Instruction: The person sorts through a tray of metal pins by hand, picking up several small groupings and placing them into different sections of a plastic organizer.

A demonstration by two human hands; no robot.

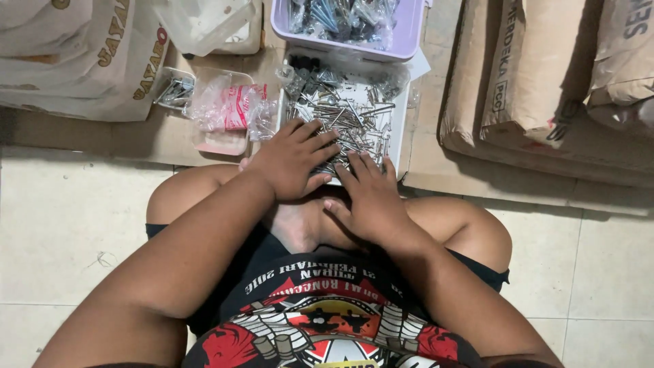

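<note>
While you sit cross-legged on the tiled floor [61, 225], your left hand [289, 160] lies flat, fingers spread, on a heap of loose metal nails [354, 116] in a shallow white tray [403, 119] just ahead of your knees. Your right hand [368, 197] rests beside it, fingers extended onto the tray's near edge, gripping nothing. A lilac bin [402, 37] of bagged hardware sits behind the tray, a crumpled clear bag [228, 109] lies to its left, and paper sacks [545, 75] are stacked to the right.
</note>
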